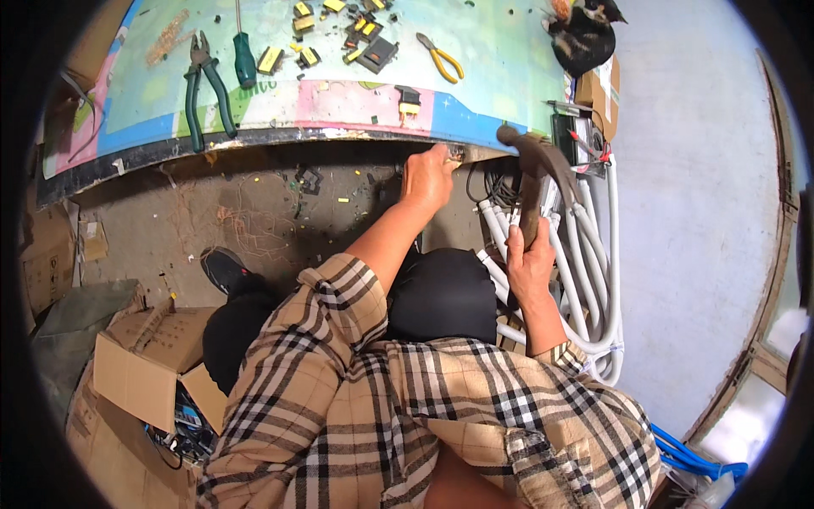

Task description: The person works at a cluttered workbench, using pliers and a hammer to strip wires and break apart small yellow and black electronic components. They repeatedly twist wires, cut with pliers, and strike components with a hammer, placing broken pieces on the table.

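Observation:
My right hand (532,259) grips a claw hammer (532,191) by its handle, the head raised near the front edge of the table (339,106). My left hand (426,180) is closed at the table's edge, on a small dark and metallic piece (456,154) that I cannot make out; my fingers partly hide it. A small black and yellow transformer (409,106) lies on the tabletop just beyond that hand. Farther back are more black and yellow transformer parts (370,42), yellow-handled cutters (441,59), green-handled pliers (206,93) and a green-handled screwdriver (244,64).
A cat (585,41) sits at the table's far right corner, beside a cardboard box (604,95). White tubing (593,288) lies to my right, near a wall (678,212). An open carton of electronics (140,373) stands at left. Scraps and thin wire (246,229) litter the floor.

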Motion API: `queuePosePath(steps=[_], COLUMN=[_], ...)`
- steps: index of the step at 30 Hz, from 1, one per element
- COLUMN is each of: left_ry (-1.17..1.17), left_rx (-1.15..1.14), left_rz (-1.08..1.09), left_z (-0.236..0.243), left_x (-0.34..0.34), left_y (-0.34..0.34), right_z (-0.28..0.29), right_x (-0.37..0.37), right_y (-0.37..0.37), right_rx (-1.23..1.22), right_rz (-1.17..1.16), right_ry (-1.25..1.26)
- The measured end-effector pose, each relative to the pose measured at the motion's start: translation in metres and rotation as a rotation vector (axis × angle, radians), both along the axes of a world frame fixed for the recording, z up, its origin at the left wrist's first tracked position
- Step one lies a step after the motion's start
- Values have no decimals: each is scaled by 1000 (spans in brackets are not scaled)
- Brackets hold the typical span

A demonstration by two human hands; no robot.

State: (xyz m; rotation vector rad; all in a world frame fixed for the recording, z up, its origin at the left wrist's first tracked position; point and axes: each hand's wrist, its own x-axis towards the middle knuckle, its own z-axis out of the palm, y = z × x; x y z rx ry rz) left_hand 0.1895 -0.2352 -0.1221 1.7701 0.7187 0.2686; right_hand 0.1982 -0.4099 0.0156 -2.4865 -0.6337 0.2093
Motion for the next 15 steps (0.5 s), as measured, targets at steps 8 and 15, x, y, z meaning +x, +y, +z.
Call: queuePosePath(steps=[8,15], left_ry=[-91,-55], left_rx=[32,-112], left_rz=[44,53], left_z=[-3,-12], left_x=[5,-2], left_y=[2,1], right_z=[-18,-20], right_x=[-6,5], right_y=[-11,-9], right_rx=[-158,-58], right_rz=[-60,-40], right_ry=[214,137])
